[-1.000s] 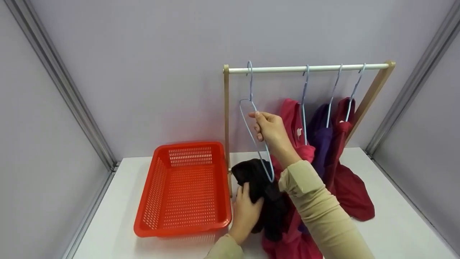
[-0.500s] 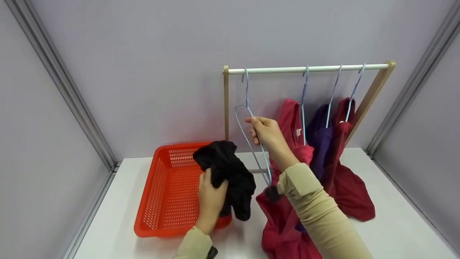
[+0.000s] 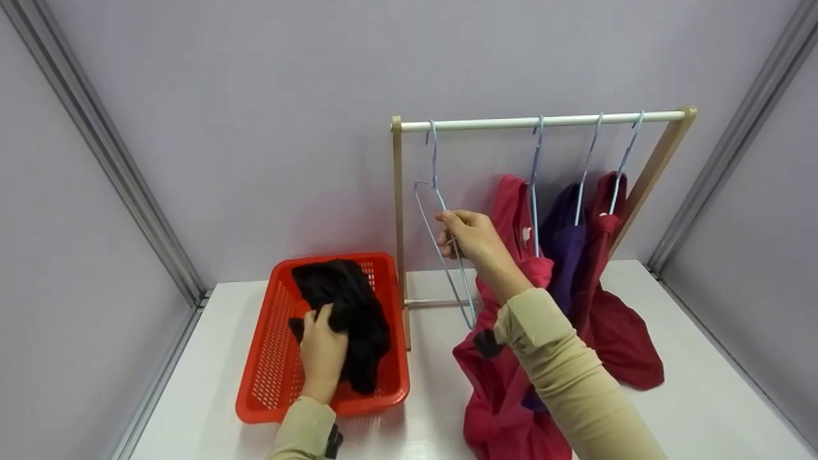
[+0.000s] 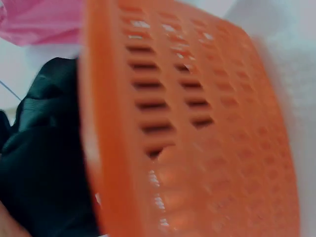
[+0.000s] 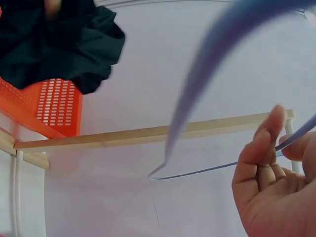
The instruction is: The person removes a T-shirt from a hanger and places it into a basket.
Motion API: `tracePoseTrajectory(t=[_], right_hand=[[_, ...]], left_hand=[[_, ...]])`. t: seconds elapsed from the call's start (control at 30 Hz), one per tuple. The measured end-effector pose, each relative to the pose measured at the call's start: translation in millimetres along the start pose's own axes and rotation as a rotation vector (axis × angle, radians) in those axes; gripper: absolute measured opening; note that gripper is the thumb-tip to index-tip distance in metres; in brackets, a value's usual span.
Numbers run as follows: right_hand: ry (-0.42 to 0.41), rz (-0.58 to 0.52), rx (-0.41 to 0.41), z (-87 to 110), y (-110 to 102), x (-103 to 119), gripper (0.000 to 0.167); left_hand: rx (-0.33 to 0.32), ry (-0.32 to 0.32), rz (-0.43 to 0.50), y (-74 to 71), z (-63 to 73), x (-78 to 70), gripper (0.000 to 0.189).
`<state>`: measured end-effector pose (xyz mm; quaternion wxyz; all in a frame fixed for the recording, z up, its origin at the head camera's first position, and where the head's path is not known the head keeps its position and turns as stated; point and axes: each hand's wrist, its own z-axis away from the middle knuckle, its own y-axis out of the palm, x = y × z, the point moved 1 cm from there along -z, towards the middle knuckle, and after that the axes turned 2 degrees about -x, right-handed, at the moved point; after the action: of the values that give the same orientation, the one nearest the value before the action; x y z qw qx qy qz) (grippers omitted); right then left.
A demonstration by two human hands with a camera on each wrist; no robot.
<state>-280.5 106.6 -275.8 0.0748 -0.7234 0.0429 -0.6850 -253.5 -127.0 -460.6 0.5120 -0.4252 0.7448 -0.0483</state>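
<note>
A bunched black garment [image 3: 348, 300] is gripped by my left hand [image 3: 323, 351] over the red plastic basket [image 3: 255, 383]. In the left wrist view the dark cloth [image 4: 44, 163] shows beyond the basket's slotted wall [image 4: 197, 123]; how far it touches the bottom cannot be told. My right hand [image 3: 470, 236] pinches one side of a bare light-blue hanger [image 3: 425, 220], whose hook sits over the rack's white rail [image 3: 486, 124] near its left end. The right wrist view shows thumb and fingers [image 5: 269, 143] on the hanger's wire.
On the rail's right part hang a pink garment [image 3: 508, 204], a purple one [image 3: 565, 255] and a dark red one [image 3: 610, 255], each on a blue hanger. Their lower parts lie on the white table [image 3: 639, 421]. The rack's wooden left post [image 3: 399, 191] stands beside the basket.
My left hand has carried the black garment leftward from beneath the hanger, past the rack's post, to over the basket. The held hanger has shifted slightly left along the rail.
</note>
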Motion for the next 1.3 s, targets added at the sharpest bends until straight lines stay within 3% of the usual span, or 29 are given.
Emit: tracePoseTrajectory(t=[0.23,0.37,0.47,0.67,0.8,0.93,1.1,1.3], right_hand=[[-0.004,0.026,0.008,0.4,0,1,0.034],[0.008,0.100,-0.036,1.3,-1,5,0.035],[-0.001,0.171,-0.111,2.2,-6,8,0.037],[-0.113,0.306,-0.318,4.0,-21,16,0.034],[-0.171,0.306,-0.417,4.6,-37,19,0.033],[-0.174,0.264,-0.481,6.4,-55,18,0.034],[-0.094,0.220,-0.484,7.5,-73,14,0.038],[0.059,0.207,-0.330,6.4,-85,7,0.050]], left_hand=[[0.144,-0.041,-0.096,-4.1,-5.8,26.3,0.036],[0.227,-0.084,-0.171,-8.8,-8.4,37.8,0.042],[0.276,-0.117,-0.218,-11.9,-8.1,46.2,0.047],[0.335,-0.151,-0.246,-15.7,-5.2,56.6,0.053],[0.376,-0.149,-0.262,-15.7,-4.5,60.3,0.057],[0.419,-0.157,-0.277,-16.4,-4.0,64.7,0.060],[0.469,-0.175,-0.292,-20.4,-3.5,70.6,0.063],[0.543,-0.202,-0.303,-25.5,-4.3,74.5,0.069]])
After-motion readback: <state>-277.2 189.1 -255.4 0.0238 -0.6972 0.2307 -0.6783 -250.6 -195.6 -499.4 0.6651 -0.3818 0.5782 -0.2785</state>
